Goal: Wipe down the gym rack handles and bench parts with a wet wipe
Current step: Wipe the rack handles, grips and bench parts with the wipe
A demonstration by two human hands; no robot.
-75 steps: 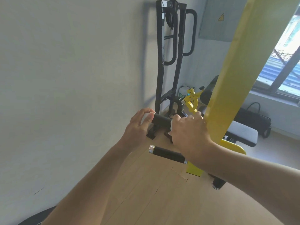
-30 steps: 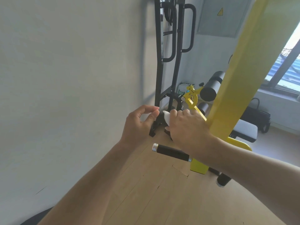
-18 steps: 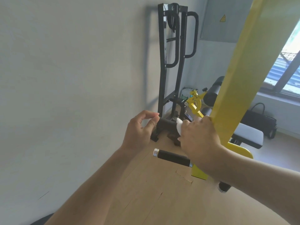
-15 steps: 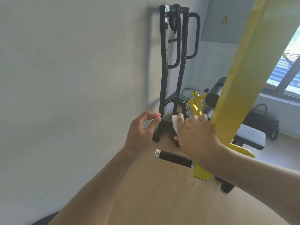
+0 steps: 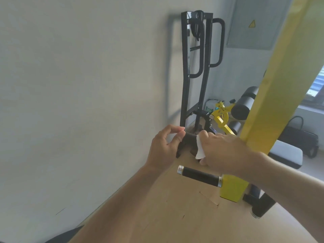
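Now R hand [image 5: 226, 151] wraps wet wipe [image 5: 199, 148] round upper handle [image 5: 242, 137]; L hand [image 5: 164, 148] pinches its end, wall [image 5: 78, 102] just beside.

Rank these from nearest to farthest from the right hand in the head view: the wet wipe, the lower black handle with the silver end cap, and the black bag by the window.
1. The wet wipe: held in the right hand itself, against the upper grip.
2. The lower black handle: just below that hand, sticking out from the yellow post.
3. The black bag: on the floor at the far right, under the window.
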